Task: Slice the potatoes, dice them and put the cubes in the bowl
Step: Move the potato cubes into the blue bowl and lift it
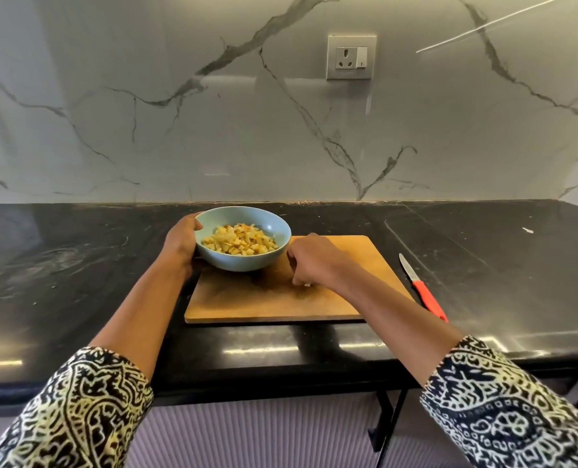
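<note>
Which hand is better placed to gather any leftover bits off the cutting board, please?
The right hand: it rests on the cutting board with fingers curled beside a small pale bit, while the left hand grips the bowl.
</note>
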A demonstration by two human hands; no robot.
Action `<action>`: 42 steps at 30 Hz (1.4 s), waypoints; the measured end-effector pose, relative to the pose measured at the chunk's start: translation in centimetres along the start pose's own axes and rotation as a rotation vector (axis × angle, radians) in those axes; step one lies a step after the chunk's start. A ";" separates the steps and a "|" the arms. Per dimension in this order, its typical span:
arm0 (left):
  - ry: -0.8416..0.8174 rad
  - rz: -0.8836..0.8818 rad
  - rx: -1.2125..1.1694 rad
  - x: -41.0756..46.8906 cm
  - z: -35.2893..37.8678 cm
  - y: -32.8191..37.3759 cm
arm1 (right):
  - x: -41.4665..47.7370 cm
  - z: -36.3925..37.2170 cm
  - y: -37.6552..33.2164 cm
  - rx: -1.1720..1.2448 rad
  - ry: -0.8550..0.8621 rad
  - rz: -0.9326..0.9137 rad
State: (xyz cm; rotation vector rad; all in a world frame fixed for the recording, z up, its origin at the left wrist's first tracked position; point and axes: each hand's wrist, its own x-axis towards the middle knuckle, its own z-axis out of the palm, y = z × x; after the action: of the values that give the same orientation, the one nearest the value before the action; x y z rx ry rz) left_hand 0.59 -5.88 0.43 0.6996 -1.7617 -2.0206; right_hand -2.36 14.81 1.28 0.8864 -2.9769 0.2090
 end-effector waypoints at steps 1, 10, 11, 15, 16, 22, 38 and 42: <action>0.007 0.004 0.008 0.1 0.0 -0.1 | 0.2 0.0 0.0 0.010 -0.007 0.043; 0.039 -0.001 0.024 0.3 -0.2 -0.2 | 2.5 -6.1 4.3 0.903 -0.106 0.179; 0.038 -0.004 0.025 0.4 -0.2 -0.2 | 3.1 -6.6 3.6 1.007 -0.077 0.126; 0.033 -0.007 0.018 0.3 0.0 -0.1 | 5.2 -6.6 -0.7 0.802 -0.069 -0.011; 0.029 -0.007 0.014 0.3 0.1 -0.1 | 5.5 -6.3 -1.4 0.706 -0.083 -0.033; 0.058 -0.022 0.021 0.2 -0.1 -0.1 | 5.8 -4.9 -1.5 0.754 0.223 -0.070; 0.055 -0.005 0.035 0.0 0.3 -0.4 | -4.1 0.0 2.8 0.060 0.025 -0.137; 0.057 0.004 0.039 0.0 0.1 -0.4 | -3.8 -0.2 2.1 -0.032 0.045 -0.182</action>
State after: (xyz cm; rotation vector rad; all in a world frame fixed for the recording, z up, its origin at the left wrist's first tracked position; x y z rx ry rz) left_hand 0.54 -5.75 0.00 0.7579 -1.7734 -1.9491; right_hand -0.36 18.60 0.96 1.1252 -2.8286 0.1728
